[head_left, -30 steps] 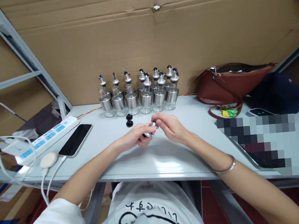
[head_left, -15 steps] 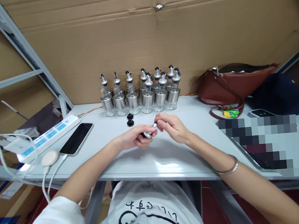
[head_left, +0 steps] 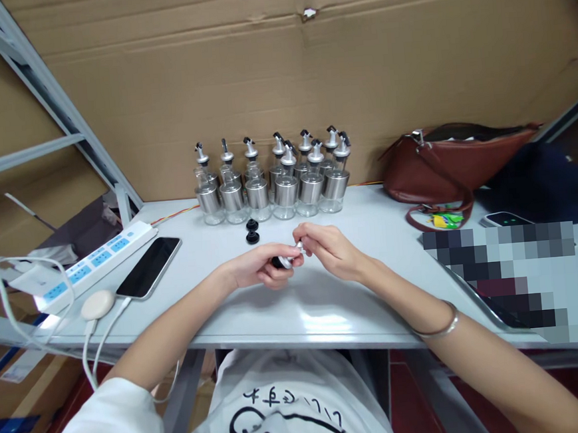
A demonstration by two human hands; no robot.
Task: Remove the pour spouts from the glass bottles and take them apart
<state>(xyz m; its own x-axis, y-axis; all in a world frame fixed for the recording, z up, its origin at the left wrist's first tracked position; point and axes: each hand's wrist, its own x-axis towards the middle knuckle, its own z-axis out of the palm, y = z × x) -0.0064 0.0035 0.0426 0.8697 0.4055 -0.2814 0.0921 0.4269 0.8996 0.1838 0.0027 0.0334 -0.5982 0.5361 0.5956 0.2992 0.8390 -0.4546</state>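
Observation:
My left hand (head_left: 265, 265) is closed around a silver-and-black pour spout (head_left: 285, 262), tilted with its narrow end towards the right. The fingers of my right hand (head_left: 329, 248) pinch at that narrow tip; whether a separate small part is between them is hidden. Beyond my hands lie two black stoppers (head_left: 252, 237) on the table. Behind them stand several glass bottles (head_left: 257, 195) with steel sleeves in two rows. Most carry silver spouts with black flip tips, while the three front-left bottles have bare necks.
On the left are a white power strip (head_left: 99, 258), a phone (head_left: 149, 269) and a round charger (head_left: 98, 305) with cables. A brown handbag (head_left: 459, 163), a dark cap (head_left: 541, 183) and a blurred-out flat object are on the right. Cardboard (head_left: 258, 79) stands behind the table (head_left: 217, 319).
My right fingers have shifted slightly left and curled more closely over the spout's tip. My left hand keeps its hold nearly in place.

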